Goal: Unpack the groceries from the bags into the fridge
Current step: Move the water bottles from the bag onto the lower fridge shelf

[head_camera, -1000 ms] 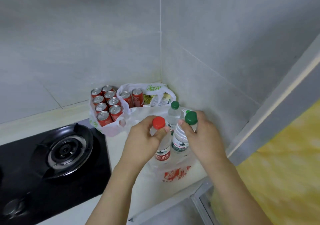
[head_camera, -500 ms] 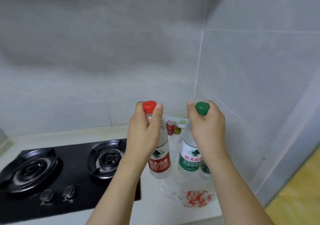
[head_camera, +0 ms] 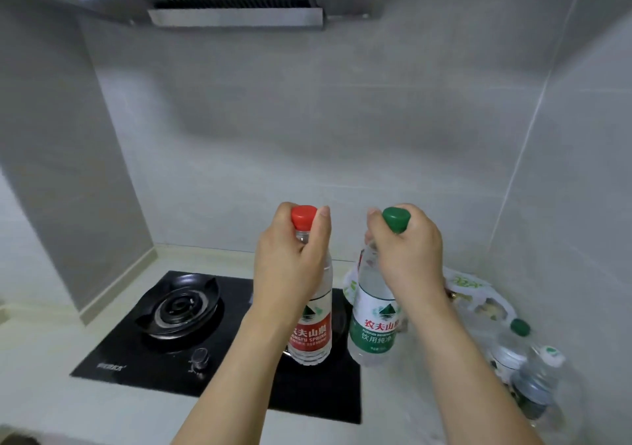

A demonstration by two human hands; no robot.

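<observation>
My left hand (head_camera: 290, 266) has its grip closed around the neck of a water bottle with a red cap (head_camera: 309, 294), and my right hand (head_camera: 408, 256) has its grip closed around the neck of a water bottle with a green cap (head_camera: 374, 311). Both bottles hang upright in the air above the worktop (head_camera: 393, 407), side by side but apart. The red label shows a small mountain logo, four white Chinese characters "农夫山泉" and under them the words "NONGFU SPRING". The green label has the same logo and the same characters in red, partly covered by my wrist, and a white line that begins "饮用纯净". The smaller print I cannot read. Both bottles are clear and look full of water.

At 4 o'clock from my hands a clear plastic bag (head_camera: 561, 407) lies on the worktop. In it stand two more bottles, one with a green cap (head_camera: 514, 342) and one with a white cap (head_camera: 540, 376). At 3 o'clock, behind my right wrist, there is a white bag with green print (head_camera: 468, 284); the things inside it are too blurred to name.

At 8 o'clock a black gas stove (head_camera: 178, 335) is set in the worktop, with one burner, a round knob and small white writing I cannot read. My left bottle hangs over its right part. At 12 o'clock, high on the grey tiled wall (head_camera: 307, 136), is a steel cooker hood (head_camera: 236, 10).
</observation>
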